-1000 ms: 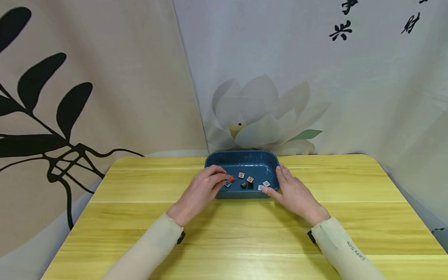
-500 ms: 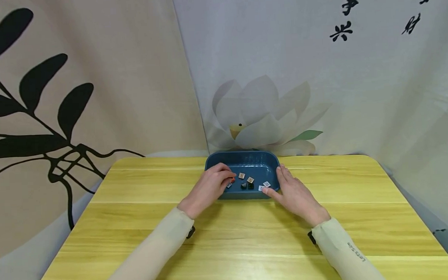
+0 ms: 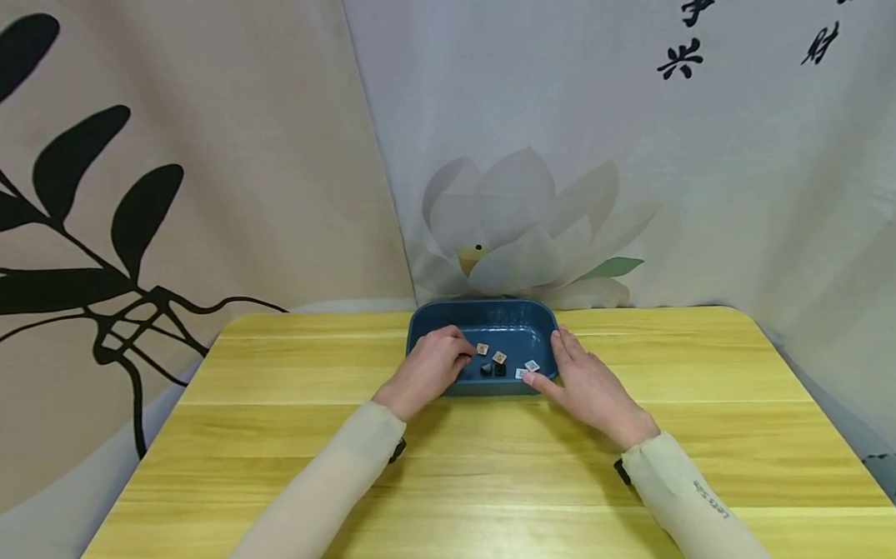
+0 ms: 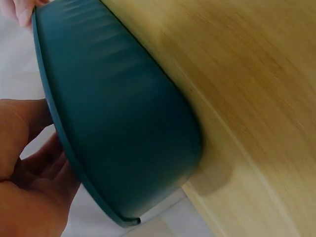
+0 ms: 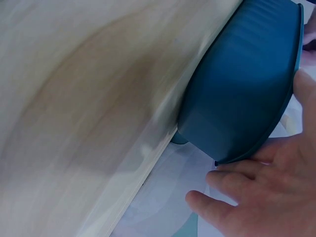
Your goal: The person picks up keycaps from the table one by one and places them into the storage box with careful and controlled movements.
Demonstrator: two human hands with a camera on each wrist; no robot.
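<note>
A dark blue rectangular tray (image 3: pixel 505 310) stands near the far table edge with several small pieces in it. My left hand (image 3: pixel 425 364) reaches over its left side, fingers bent down inside; I cannot tell whether they pinch a piece. In the left wrist view its fingers (image 4: pixel 42 163) pass behind the rim. Just right of its fingertips lies a tan cube (image 3: pixel 482 349) with a printed face, then another tan cube (image 3: pixel 500 357). Two dark pieces (image 3: pixel 500 370) lie nearer the front. My right hand (image 3: pixel 591 382) rests on the right rim, fingers extended, thumb beside two white cubes (image 3: pixel 532 365).
The tray stands on a wood-grain table (image 3: pixel 502 494). Behind it hangs a pale printed curtain (image 3: pixel 300 152) with a plant, a lotus and black characters. Both forearms come in from the front, in light sleeves (image 3: pixel 315 494).
My left hand has moved a little to the right and deeper over the tray. The red piece and a nearby cube, seen by its fingertips before, are now hidden. The right hand stays put.
</note>
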